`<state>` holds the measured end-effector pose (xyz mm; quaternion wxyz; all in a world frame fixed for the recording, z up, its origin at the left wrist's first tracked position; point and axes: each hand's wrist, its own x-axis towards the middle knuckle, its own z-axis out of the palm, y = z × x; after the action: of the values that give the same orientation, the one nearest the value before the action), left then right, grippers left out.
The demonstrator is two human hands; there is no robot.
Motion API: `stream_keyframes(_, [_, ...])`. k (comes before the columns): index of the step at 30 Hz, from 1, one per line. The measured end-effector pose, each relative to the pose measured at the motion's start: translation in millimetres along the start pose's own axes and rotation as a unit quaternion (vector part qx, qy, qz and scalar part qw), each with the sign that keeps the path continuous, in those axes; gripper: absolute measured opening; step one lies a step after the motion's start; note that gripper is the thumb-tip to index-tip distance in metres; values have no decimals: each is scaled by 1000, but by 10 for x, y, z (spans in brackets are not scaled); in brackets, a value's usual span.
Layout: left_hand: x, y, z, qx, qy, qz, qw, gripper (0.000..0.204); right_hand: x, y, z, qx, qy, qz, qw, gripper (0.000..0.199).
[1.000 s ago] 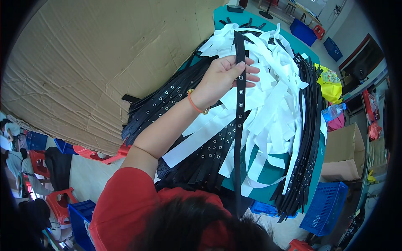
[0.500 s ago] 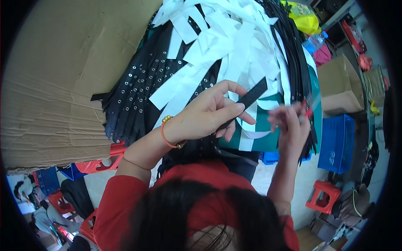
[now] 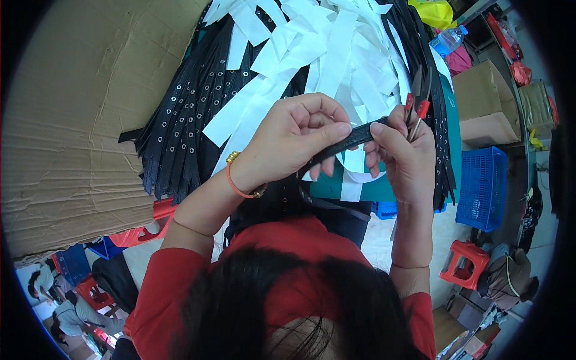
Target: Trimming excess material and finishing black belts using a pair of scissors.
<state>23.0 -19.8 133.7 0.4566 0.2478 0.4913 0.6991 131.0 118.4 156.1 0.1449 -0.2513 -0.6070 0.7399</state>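
Observation:
A black belt strap [image 3: 354,137] stretches between my hands, held near its end. My left hand [image 3: 309,129] pinches it between thumb and fingers, and the rest of the strap drops toward my lap. At the end, my right hand [image 3: 408,155] grips the strap with thumb and fingertips. Tucked in that same hand is a pair of small scissors [image 3: 416,107] with red on the handles, blades pointing away from me. Beneath and beyond my hands lie white strips [image 3: 333,60] on top of many black eyeleted belts [image 3: 195,99].
A big cardboard sheet [image 3: 78,120] covers the left side. Black straps [image 3: 441,135] hang along the right edge of the green surface [image 3: 384,189]. Farther right are a plastic bottle [image 3: 449,41], an open carton [image 3: 489,102], a blue crate [image 3: 482,189] and a red stool [image 3: 465,264].
My right hand has come up and left to the strap's end and now grips it, scissors still in hand. The strap has tilted flatter; my left hand keeps its pinch.

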Motion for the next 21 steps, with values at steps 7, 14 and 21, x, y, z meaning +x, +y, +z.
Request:
stream_keyframes(7, [144, -43, -16, 48, -21, -10, 999, 11, -194, -202, -247, -290, -28, -97, 952, 20])
stream_keyframes(14, [215, -129, 87, 87, -60, -57, 993, 15, -239, -254, -487, -497, -56, -186, 846, 31])
stream_keyframes(21, [267, -157, 125, 29, -84, -122, 989, 21, -151, -173, -616, -435, -103, -128, 885, 35])
